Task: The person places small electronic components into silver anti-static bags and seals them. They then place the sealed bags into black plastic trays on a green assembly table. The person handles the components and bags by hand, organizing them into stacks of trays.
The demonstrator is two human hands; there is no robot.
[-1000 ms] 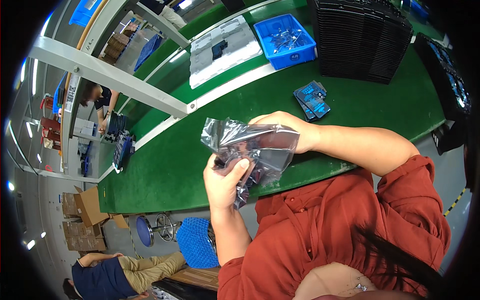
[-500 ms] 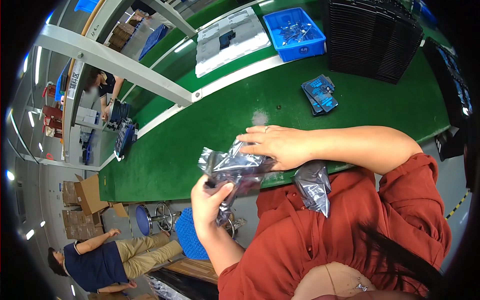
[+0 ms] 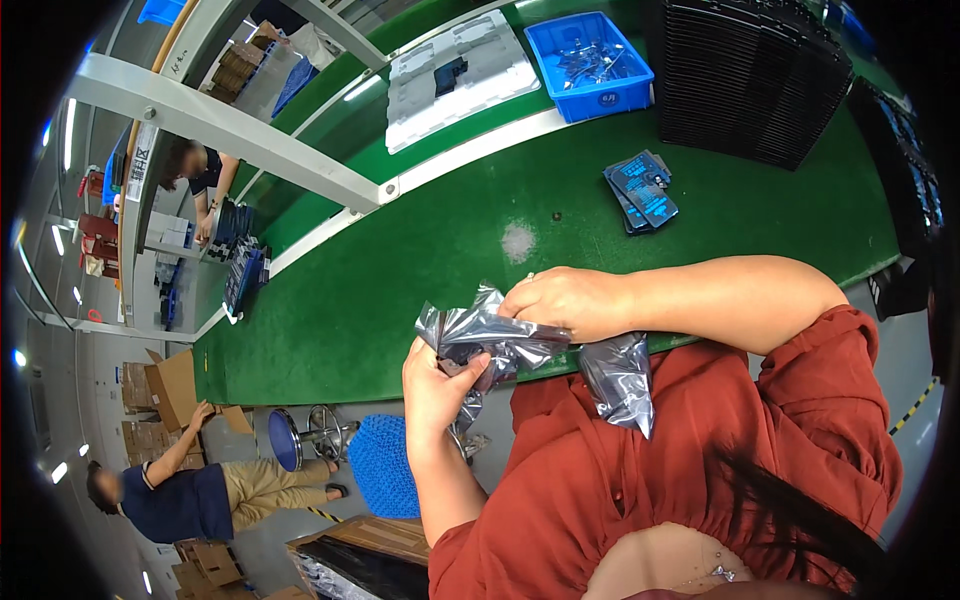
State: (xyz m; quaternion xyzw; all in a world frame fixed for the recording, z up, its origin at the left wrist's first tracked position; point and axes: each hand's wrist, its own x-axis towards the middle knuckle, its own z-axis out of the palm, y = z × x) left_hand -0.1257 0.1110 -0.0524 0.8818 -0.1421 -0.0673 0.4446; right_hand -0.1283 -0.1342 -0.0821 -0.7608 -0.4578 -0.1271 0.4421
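A crumpled silver antistatic bag point(image 3: 500, 338) is between my hands at the near edge of the green table. My left hand point(image 3: 437, 388) grips its left part, thumb on top and fingers curled underneath. On its upper right side, the bent fingers of my right hand point(image 3: 563, 302) press into the bag. Whatever lies inside the bag is hidden. A second silver antistatic bag point(image 3: 618, 380) hangs over the table edge by my right wrist, against my red top. Farther back on the table lies a small pile of flat black parts with blue print point(image 3: 640, 192).
A blue bin point(image 3: 590, 75) of small metal pieces stands at the back, beside a white foam tray point(image 3: 460, 80) with a black part on it. A tall stack of black trays point(image 3: 745, 80) fills the back right. A white frame post point(image 3: 250, 135) crosses the left. Two people are at left.
My left hand has shifted slightly up and right with the bag. My right hand has drawn in, its fingers now bent into the bag. The person at lower left has raised an arm towards a carton.
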